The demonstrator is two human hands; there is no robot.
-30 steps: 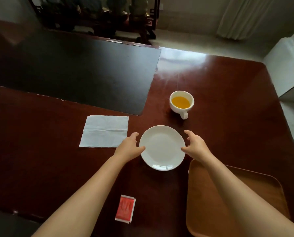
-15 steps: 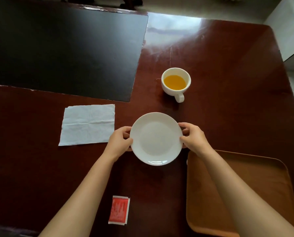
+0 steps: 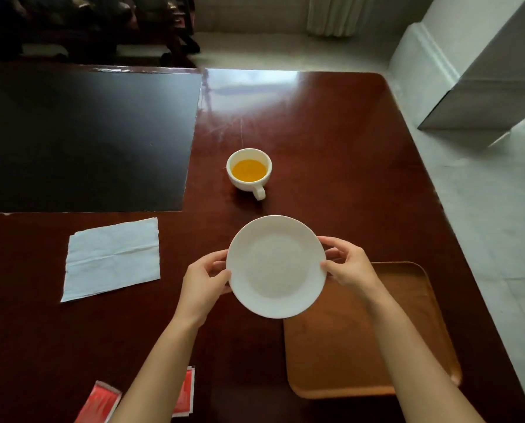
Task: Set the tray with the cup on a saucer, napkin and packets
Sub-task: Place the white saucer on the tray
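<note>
I hold a white saucer [image 3: 275,267] by its rim, my left hand [image 3: 204,277] on its left edge and my right hand [image 3: 348,265] on its right edge. The saucer is lifted off the table and overlaps the far left corner of the brown wooden tray [image 3: 346,355]. A white cup [image 3: 249,170] with orange liquid stands on the table beyond the saucer, handle toward me. A white napkin [image 3: 113,257] lies flat to the left. Two red packets lie near the front edge, one [image 3: 99,404] at the left, the other [image 3: 185,392] partly hidden by my left forearm.
A black mat [image 3: 84,138] covers the far left of the dark red table [image 3: 331,141]. The table's right edge runs beside a pale floor and a white pillar base [image 3: 468,65]. Dark furniture stands beyond the far edge.
My hands closed on the saucer's rim, then lifted it and carried it a little toward the tray. A second red packet has come into view.
</note>
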